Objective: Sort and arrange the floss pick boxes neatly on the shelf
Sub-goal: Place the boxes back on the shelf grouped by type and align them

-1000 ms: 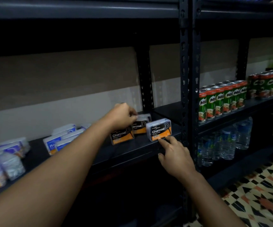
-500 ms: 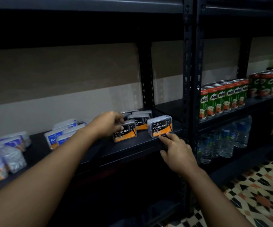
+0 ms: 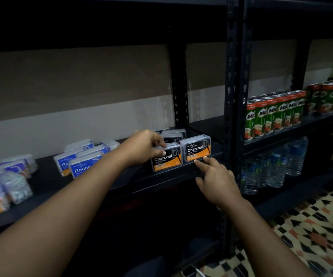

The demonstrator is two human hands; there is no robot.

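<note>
The left hand (image 3: 141,146) is gripping the top of a black-and-orange Charcoal box (image 3: 166,158), its fingers curled over the lid, as the box is standing near the front edge of the dark shelf (image 3: 47,182); the right hand (image 3: 216,177) is reaching up with relaxed fingers, a fingertip touching the lower front of a second Charcoal box (image 3: 196,147) just beside the first; more Charcoal boxes (image 3: 173,134) are sitting behind them; blue Round boxes (image 3: 81,160) are lying further left on the same shelf; green cans (image 3: 273,112) are lining the neighbouring shelf.
</note>
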